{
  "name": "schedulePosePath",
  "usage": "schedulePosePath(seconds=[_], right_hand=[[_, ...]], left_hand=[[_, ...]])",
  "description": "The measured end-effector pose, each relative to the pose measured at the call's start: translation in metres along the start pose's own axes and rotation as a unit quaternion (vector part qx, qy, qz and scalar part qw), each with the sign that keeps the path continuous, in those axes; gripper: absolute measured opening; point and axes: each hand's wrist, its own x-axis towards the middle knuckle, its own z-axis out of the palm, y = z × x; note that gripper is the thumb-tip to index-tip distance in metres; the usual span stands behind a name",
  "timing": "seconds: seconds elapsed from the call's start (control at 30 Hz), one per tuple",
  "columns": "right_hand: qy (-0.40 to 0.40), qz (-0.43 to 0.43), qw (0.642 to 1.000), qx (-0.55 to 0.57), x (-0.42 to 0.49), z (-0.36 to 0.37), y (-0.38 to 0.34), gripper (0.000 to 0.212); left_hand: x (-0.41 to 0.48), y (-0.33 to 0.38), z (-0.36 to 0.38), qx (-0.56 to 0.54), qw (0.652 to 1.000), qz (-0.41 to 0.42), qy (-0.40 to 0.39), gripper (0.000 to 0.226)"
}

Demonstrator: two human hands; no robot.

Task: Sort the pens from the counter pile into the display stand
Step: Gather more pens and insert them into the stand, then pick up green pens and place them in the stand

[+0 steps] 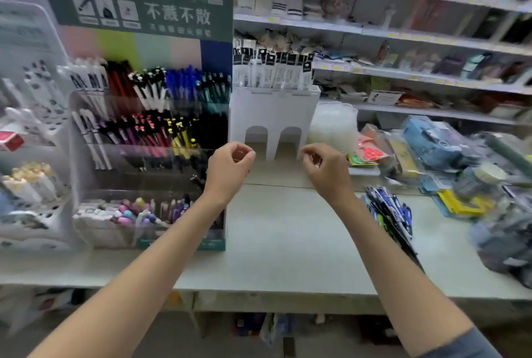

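Note:
A pile of blue, black and green pens (389, 215) lies on the pale counter (276, 245) at the right. The tiered clear display stand (149, 153) with a green header stands at the left, with rows of black, blue, red and white pens in it. My left hand (230, 166) hovers just right of the stand's middle tier, its fingers loosely curled and holding nothing. At the same height, left of and above the pile, my right hand (325, 167) also hangs loosely curled with nothing in it.
A white box holder (273, 116) with packaged refills stands behind my hands. A white perforated rack (37, 133) is at far left. Packaged goods (431, 144) and a yellow item (457, 203) crowd the counter's right. Stocked shelves (403, 38) run behind.

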Motion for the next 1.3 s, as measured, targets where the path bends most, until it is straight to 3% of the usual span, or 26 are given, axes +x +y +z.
schedulePosePath(seconds=[0.23, 0.53, 0.6, 0.97, 1.1, 1.3], right_hand=[[-0.08, 0.175, 0.98, -0.052, -0.103, -0.106, 0.126, 0.022], [-0.111, 0.314, 0.941, -0.058, -0.173, -0.164, 0.239, 0.023], [-0.126, 0.319, 0.938, -0.055, -0.176, -0.165, 0.261, 0.023], [-0.185, 0.289, 0.939, -0.025, -0.15, -0.153, 0.347, 0.022], [-0.205, 0.289, 0.935, -0.007, -0.149, -0.143, 0.364, 0.026], [-0.174, 0.273, 0.946, 0.033, -0.154, -0.127, 0.375, 0.031]], left_hand=[[-0.071, 0.015, 0.166, -0.021, 0.989, -0.097, -0.109, 0.008], [-0.109, -0.017, 0.29, 0.046, 0.972, -0.162, -0.164, 0.006], [-0.105, -0.026, 0.316, 0.064, 0.971, -0.164, -0.162, 0.011], [-0.079, -0.055, 0.431, 0.139, 0.945, -0.254, -0.153, 0.086], [-0.085, -0.055, 0.449, 0.215, 0.929, -0.262, -0.146, 0.1], [-0.084, -0.052, 0.469, 0.288, 0.907, -0.279, -0.128, 0.113]])
